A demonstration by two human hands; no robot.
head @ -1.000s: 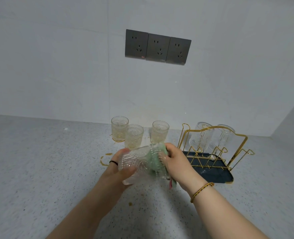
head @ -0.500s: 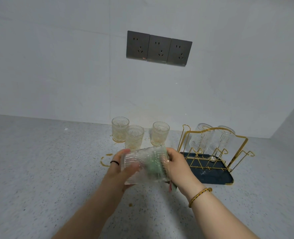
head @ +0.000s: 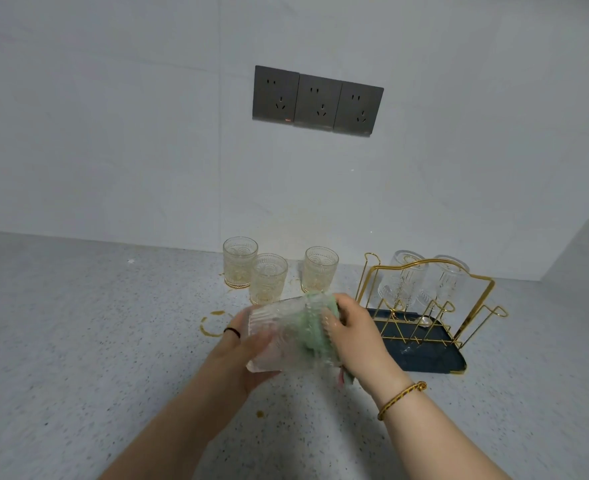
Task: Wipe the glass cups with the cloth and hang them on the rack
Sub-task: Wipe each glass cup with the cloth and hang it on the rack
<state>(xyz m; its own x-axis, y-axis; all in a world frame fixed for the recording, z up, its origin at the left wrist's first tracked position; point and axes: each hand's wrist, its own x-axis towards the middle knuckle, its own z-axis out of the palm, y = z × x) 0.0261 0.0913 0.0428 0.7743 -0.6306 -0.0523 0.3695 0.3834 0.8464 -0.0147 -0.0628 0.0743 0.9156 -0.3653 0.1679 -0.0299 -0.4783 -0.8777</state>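
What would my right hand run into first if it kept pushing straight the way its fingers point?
The right hand points leftward into the held cup; likely its base, then the left hand.

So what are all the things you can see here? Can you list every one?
held glass cup: 1, clear, on its side between both hands
cloth: 1, green, stuffed into the held cup's mouth
standing glass cups: 3, clear with a yellowish tint, upright by the wall
hung glass cups: 2, clear, upside down on the rack
rack: 1, gold wire, right, on a dark blue tray
wall sockets: 3, dark grey, in a row on the wall
counter: 1, grey speckled, with yellowish ring stains
bracelet: 1, gold, right wrist
left hand: grips the cup's base
right hand: at the cup's mouth, on the cloth
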